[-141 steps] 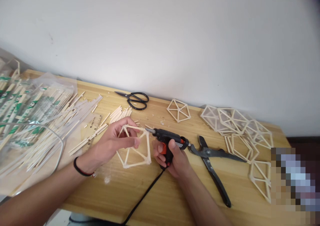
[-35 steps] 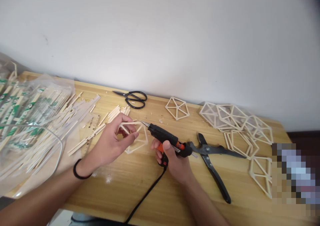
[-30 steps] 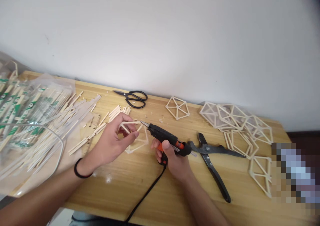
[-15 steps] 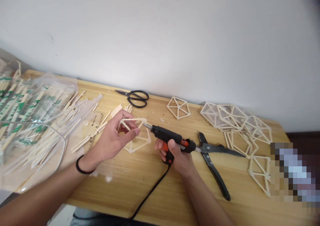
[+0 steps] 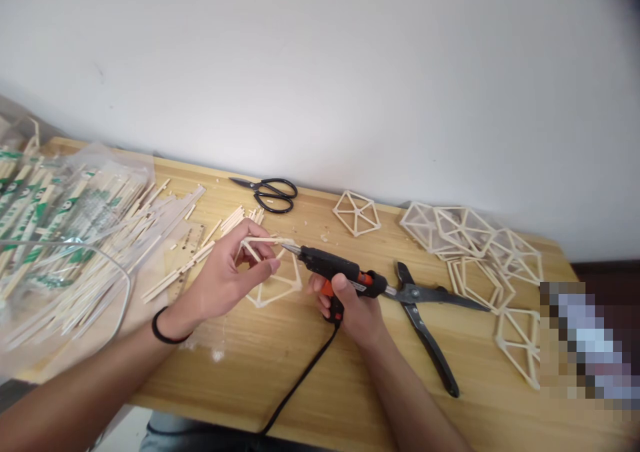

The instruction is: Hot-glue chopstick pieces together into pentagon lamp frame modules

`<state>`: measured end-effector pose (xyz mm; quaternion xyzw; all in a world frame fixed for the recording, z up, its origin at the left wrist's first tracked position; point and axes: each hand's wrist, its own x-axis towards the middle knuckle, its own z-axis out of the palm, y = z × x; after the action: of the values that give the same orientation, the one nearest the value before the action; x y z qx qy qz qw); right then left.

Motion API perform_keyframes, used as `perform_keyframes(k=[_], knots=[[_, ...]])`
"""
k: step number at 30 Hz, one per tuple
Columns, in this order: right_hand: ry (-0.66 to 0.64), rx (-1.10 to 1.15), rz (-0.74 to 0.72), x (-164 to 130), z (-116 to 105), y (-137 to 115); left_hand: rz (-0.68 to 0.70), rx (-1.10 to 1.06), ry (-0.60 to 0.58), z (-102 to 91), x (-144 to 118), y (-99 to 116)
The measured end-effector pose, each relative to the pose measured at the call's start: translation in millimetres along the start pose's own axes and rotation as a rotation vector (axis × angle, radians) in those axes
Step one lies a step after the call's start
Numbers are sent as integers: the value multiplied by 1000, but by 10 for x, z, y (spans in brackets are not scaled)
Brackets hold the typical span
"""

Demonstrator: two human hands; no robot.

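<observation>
— Bamboo sticks (image 5: pixel 95 252) are heaped at the table's nine o'clock end, some bagged, and appear untouched over the last seconds. What has been altered?

— Mostly the frame (image 5: pixel 273 272). It is pinched at its upper corner by the left hand (image 5: pixel 227 279), thumb and fingers closed on the wood, its lower edge resting on the table (image 5: pixel 250 365). Seconds ago it was stood nearly upright; now it has been tipped flatter and drawn slightly toward twelve o'clock.

— And the gun?

— The glue gun (image 5: pixel 337 275) is gripped in the right hand (image 5: pixel 353 309), fingers wrapped round the handle, forefinger over the orange trigger. Its nozzle has been brought back against the frame's top joint, at about one o'clock of the left thumb, after being lifted a little clear a second ago.

— What is meant by that?

— Judged from the contact, another joint is being glued; whether glue is flowing cannot be told.

— Anything changed farther right?

— Nothing, it seems. The scissors (image 5: pixel 267 193) lie at twelve o'clock of the hands, the cutters (image 5: pixel 425 319) just beside the gun at three o'clock, and finished frames (image 5: pixel 475 245) are piled beyond, toward two o'clock.
</observation>
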<state>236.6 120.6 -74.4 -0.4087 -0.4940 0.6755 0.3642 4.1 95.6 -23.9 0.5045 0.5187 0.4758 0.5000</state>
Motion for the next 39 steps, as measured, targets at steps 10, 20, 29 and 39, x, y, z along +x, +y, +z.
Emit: perform_keyframes(k=[10, 20, 29, 39], knots=[[24, 24, -4, -5, 15, 8, 0, 4, 11, -2, 5, 13], [46, 53, -5, 17, 61, -50, -16, 12, 27, 9, 8, 15], [54, 19, -2, 15, 22, 18, -17, 18, 35, 16, 9, 17], [84, 86, 2, 43, 20, 25, -22, 37, 9, 5, 4, -11]])
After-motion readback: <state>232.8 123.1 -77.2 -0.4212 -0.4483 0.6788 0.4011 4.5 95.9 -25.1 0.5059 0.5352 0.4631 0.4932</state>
